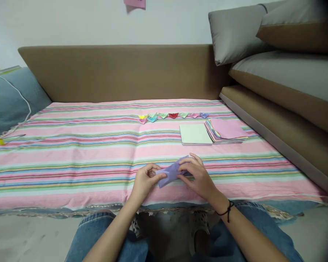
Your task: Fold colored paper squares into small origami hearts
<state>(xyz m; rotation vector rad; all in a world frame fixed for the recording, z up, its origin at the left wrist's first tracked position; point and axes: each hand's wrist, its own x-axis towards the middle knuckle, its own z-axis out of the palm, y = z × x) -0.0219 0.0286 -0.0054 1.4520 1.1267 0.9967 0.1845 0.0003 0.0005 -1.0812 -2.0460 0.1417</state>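
A purple sheet of origami paper [170,174], folded into a narrow shape, is held between both hands above the front of the striped cloth. My left hand [147,177] pinches its left end, thumb on top. At the other end, my right hand [196,175] grips the paper between thumb and fingers, and those fingers hide part of it. Farther back stand several small folded paper boats, among them a red boat [173,115], a light blue boat [152,119] and a purple boat [204,115].
Behind my right hand lie a pale green paper stack [195,134] and a pink-topped stack of coloured paper [227,129]. Grey and brown cushions [287,72] pile up on the right. A brown backrest [120,72] borders the striped cloth [71,154]. A white cable [22,96] runs at left.
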